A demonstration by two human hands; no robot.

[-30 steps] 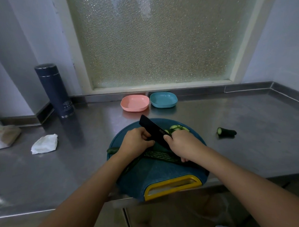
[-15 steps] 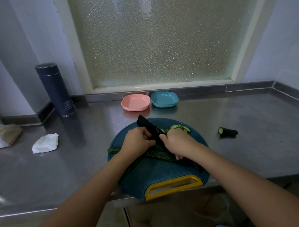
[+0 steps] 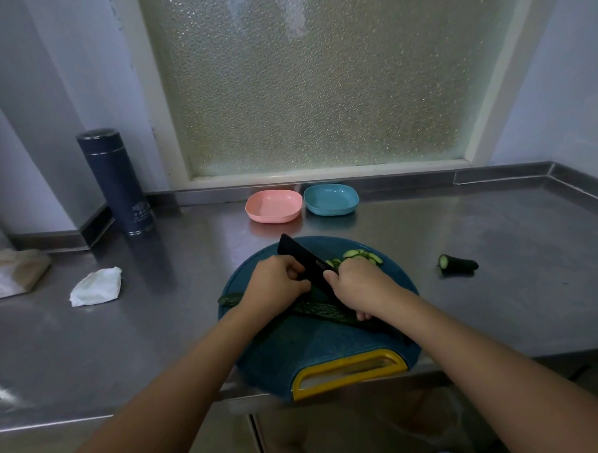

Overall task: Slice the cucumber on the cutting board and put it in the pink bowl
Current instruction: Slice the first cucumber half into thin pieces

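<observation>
A dark green cucumber (image 3: 316,309) lies crosswise on the round teal cutting board (image 3: 319,347). My left hand (image 3: 274,287) holds it down with curled fingers. My right hand (image 3: 360,287) grips a black knife (image 3: 301,257), whose blade points up and to the left, close beside my left hand's fingers. Several thin cucumber slices (image 3: 361,256) lie at the board's far edge, just beyond my right hand. The pink bowl (image 3: 274,206) stands behind the board with nothing in it.
A blue bowl (image 3: 331,200) sits right of the pink one. A cut cucumber end (image 3: 458,264) lies on the steel counter to the right. A dark flask (image 3: 116,180), a crumpled tissue (image 3: 96,286) and a bag (image 3: 7,272) are at the left. The board's yellow handle (image 3: 349,372) overhangs the counter edge.
My right hand and the knife have edged left along the cucumber, closer to my left hand. The left hand has stayed on the cucumber.
</observation>
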